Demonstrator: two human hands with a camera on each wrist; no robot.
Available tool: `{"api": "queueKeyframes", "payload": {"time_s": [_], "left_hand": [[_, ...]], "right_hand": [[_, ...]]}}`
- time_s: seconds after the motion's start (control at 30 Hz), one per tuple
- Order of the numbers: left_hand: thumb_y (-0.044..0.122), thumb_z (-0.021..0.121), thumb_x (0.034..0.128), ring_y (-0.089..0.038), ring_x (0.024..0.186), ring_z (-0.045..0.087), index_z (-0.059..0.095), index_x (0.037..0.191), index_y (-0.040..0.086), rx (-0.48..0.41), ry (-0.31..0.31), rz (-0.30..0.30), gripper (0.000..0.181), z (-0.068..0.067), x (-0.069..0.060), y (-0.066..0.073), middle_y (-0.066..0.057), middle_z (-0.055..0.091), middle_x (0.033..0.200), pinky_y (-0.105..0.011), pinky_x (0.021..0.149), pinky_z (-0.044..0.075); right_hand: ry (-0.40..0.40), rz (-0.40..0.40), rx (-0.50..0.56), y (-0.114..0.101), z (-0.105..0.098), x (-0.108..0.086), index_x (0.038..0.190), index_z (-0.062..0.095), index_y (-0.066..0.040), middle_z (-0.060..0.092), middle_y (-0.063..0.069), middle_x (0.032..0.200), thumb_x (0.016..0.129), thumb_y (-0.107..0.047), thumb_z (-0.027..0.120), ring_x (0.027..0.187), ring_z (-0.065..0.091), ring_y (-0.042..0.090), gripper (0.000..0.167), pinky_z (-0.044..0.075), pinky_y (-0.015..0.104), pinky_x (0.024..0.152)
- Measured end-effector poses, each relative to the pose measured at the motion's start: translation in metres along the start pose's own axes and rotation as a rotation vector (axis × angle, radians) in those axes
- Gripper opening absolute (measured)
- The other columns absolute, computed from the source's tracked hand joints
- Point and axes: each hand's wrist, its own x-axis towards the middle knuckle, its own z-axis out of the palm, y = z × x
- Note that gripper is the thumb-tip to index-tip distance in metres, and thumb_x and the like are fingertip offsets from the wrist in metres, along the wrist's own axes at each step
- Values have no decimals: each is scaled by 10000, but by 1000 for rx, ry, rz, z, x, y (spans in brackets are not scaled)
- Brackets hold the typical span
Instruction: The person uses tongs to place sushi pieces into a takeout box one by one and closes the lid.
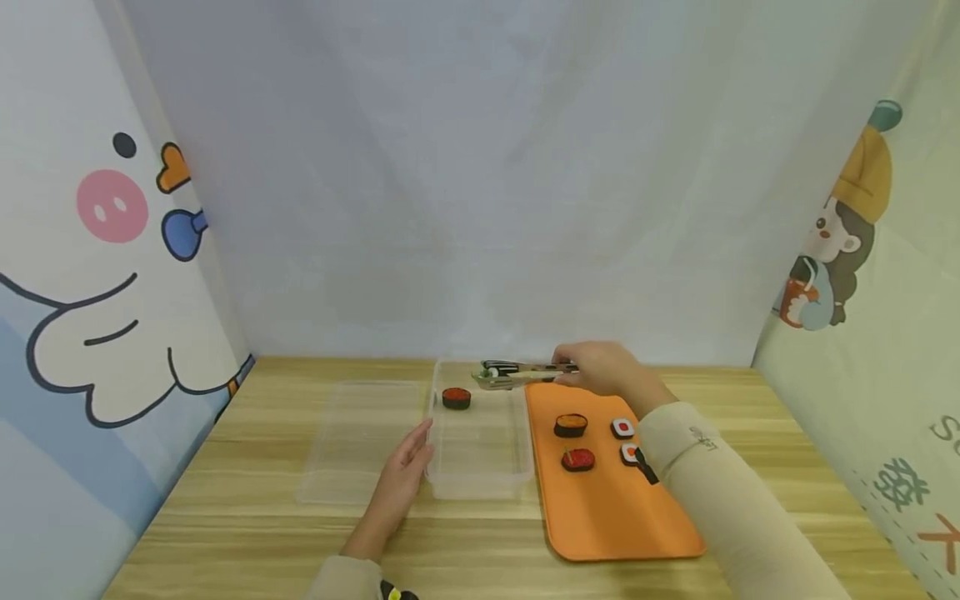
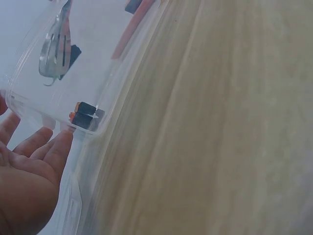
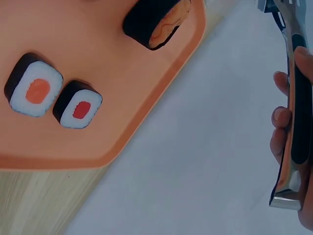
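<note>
- Left hand (image 1: 401, 475), one of two, rests beside the container with its fingers extended, fingertips at the left wall, gripping nothing.
- Wooden table (image 1: 480, 550) runs along the near side, leaving room between the left sleeve and the tray.
- One orange tray (image 1: 622, 529) lies to the right, its left edge just beside the container; the right sleeve crosses part of its right edge.
- Four sushi pieces sit on it: two square rolls, one orange-centred (image 1: 629, 455) and one red-centred (image 1: 622, 429), and two dark-wrapped ovals, one red-topped (image 1: 578, 460) and one orange-topped (image 1: 571, 426).
- One clear flat lid (image 1: 360, 442) lies left of the container, near the left hand.
- One clear container (image 1: 480, 487) stands between lid and tray; most of its floor offers room.
- One red-topped piece (image 1: 456, 398) sits inside, by the left wall toward the far end, beyond the left fingertips.
- Right hand (image 1: 600, 367) grips one pair of metal tongs (image 1: 525, 375) above the container's far right part.
- One dark-wrapped piece (image 1: 492, 372) is between the tong tips, left of the right hand; its details are too small to tell.
- Pale cloth (image 1: 510, 208) hangs behind the table's far edge.
</note>
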Motion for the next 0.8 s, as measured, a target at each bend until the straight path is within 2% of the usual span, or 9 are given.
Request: {"api": "queueKeyframes", "payload": {"time_s": [0.27,0.6,0.8], "left_hand": [[146,447,1052,-357,1402,266,365,1500,54,15,7,3,465,3,0,-3,-213,287,1530,-481,1122,249],[123,448,1048,-391,1391,270,354,1493,12,20,11,20,468,0,2,-2,-242,276,1523,-504,1117,249],[121,455,1045,-373,1393,276,369,1492,30,14,18,12,464,0,1,0,-224,290,1523,-489,1124,239]], "right_hand": [[-73,42,-29,-4,2,6,1120,643,-169,650,-33,971,946,-328,661,738,566,130,236,490,335,612],[-88,40,-42,-9,-1,12,1119,640,-149,643,-28,968,947,-339,656,723,546,126,257,471,324,595],[-92,52,-34,-11,-3,11,1106,636,-145,630,-33,937,946,-347,657,698,523,127,259,449,314,582]]}}
